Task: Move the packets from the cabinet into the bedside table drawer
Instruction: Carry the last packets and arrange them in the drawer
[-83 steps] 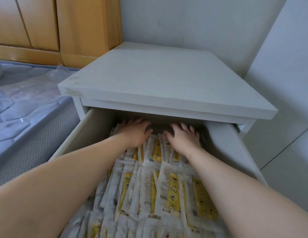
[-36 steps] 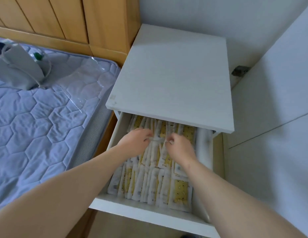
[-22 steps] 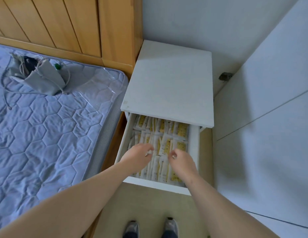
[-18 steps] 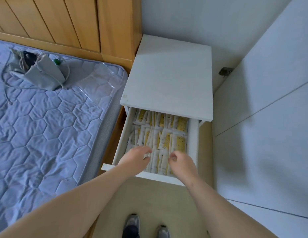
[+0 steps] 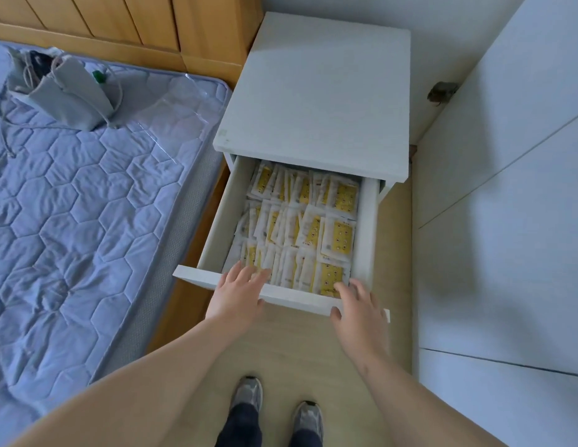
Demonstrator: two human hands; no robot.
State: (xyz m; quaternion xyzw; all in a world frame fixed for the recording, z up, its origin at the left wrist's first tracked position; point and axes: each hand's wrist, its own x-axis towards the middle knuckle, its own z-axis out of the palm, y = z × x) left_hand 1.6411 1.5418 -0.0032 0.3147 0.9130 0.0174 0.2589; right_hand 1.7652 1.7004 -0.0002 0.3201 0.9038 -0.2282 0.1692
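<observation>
Many white-yellow packets [image 5: 313, 227] fill open drawer [image 5: 220, 222].

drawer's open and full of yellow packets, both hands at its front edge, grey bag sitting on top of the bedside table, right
Not quite: the head view shows the grey bag lying on the mattress, not on the bedside table. The rest holds.

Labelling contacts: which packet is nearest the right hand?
The yellow-faced packet in the front-right corner of the drawer, just ahead of the right hand. The other packets lie farther back or toward the left hand.
</observation>
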